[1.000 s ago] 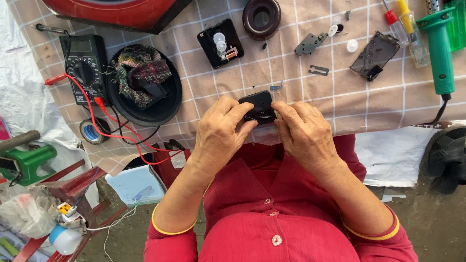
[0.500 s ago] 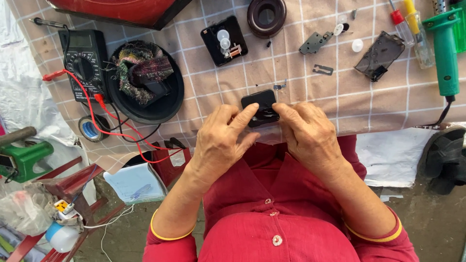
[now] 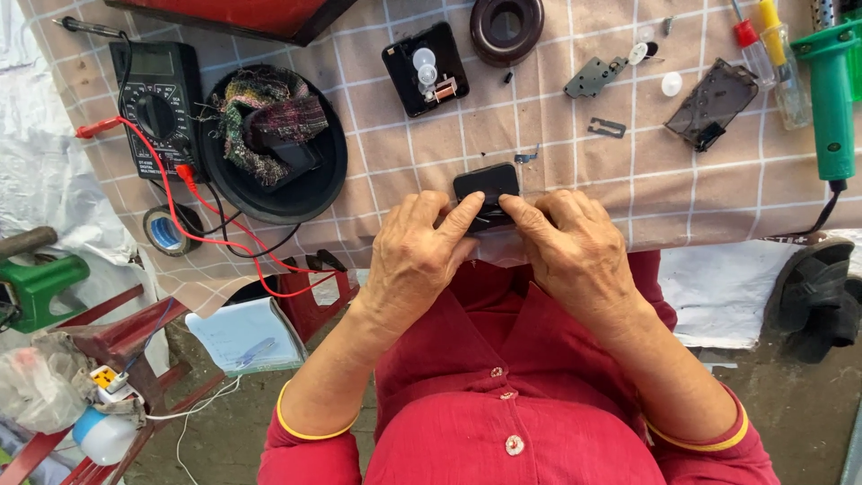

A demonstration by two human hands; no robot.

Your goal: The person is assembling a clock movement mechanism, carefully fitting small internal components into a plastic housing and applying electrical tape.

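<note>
The small box (image 3: pixel 486 182) is black, the table cloth (image 3: pixel 557 135) is tan with white squares, the meter (image 3: pixel 154 103) is black with red wires (image 3: pixel 193 202), the shirt (image 3: pixel 503 395) is red with yellow cuffs, and the tool handle (image 3: pixel 831 99) is green.

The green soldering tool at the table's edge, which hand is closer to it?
Right. The right hand grips the small black part at the table's near edge, left of the green soldering tool. The left hand is farther still.
</note>
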